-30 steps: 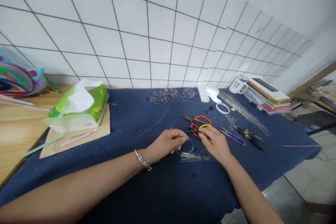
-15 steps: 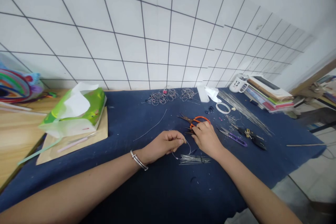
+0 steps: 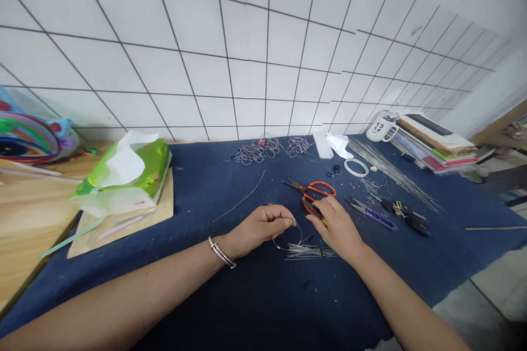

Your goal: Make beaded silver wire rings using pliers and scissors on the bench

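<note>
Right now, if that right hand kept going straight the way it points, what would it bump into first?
Most likely the yellow-handled pliers, right by the fingertips of the right hand, then the orange-handled scissors just beyond. Depth is hard to judge from one view.

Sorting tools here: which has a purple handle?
The snips just right of the right hand; the pliers under that hand show yellow, scissors orange, rightmost pliers black.

Right fingers (image 3: 325, 207) shifted off orange scissors' (image 3: 305, 188) upper loop; yellow-handled pliers (image 3: 312, 208) turned, handles nearer wearer.
</note>
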The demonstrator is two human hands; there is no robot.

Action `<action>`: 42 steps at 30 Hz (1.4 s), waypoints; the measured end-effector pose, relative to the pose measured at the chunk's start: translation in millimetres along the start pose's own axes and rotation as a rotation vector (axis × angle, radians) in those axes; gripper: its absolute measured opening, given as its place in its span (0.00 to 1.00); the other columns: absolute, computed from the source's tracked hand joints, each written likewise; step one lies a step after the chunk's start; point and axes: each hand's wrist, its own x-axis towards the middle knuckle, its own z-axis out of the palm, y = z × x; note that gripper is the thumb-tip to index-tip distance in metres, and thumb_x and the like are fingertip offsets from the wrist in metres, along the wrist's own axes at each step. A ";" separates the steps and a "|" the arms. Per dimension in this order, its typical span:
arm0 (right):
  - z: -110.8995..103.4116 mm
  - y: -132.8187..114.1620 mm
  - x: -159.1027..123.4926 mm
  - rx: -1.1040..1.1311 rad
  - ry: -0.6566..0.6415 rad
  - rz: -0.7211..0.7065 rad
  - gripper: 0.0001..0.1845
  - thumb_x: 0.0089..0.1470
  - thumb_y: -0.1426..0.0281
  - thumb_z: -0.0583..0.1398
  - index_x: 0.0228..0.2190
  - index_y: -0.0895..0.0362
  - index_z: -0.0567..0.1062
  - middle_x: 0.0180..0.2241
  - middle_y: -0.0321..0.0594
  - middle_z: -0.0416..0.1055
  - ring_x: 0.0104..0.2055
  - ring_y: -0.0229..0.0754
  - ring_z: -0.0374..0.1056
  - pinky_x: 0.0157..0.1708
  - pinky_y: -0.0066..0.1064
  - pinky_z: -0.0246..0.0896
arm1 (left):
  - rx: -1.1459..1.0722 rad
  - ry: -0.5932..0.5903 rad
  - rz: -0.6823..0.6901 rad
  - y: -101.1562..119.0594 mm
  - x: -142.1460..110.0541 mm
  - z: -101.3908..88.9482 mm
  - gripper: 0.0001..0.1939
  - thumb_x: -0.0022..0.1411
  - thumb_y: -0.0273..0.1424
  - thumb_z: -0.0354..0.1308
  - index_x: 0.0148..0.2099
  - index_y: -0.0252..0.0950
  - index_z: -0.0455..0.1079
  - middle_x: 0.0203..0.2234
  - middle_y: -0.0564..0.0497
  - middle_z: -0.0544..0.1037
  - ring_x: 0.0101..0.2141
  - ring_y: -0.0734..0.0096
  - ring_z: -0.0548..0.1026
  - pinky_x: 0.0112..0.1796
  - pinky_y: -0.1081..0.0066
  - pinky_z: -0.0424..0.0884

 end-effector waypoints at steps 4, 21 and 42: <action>-1.5 -3.2 -2.2 0.145 -0.006 0.024 0.08 0.55 0.66 0.52 0.32 0.56 0.68 0.31 0.41 0.65 0.33 0.39 0.63 0.34 0.31 0.60 | 0.010 0.030 0.003 -1.9 1.1 1.1 0.15 0.56 0.39 0.52 0.36 0.31 0.67 0.15 0.60 0.55 0.17 0.84 0.50 0.19 0.79 0.47; -6.0 -12.1 -4.3 -0.114 -0.038 -0.059 0.05 0.50 0.69 0.56 0.26 0.57 0.71 0.28 0.40 0.61 0.31 0.39 0.58 0.34 0.31 0.53 | -0.106 0.081 -0.015 -6.1 2.3 0.4 0.12 0.53 0.36 0.56 0.32 0.31 0.65 0.15 0.60 0.54 0.16 0.85 0.50 0.18 0.79 0.46; -5.1 -7.9 -4.9 -0.145 -0.089 -0.026 0.06 0.50 0.67 0.56 0.27 0.57 0.71 0.28 0.40 0.61 0.31 0.39 0.58 0.34 0.31 0.54 | -0.111 0.121 -0.044 -3.4 0.8 2.7 0.12 0.53 0.37 0.57 0.33 0.31 0.67 0.14 0.60 0.55 0.16 0.85 0.51 0.19 0.78 0.47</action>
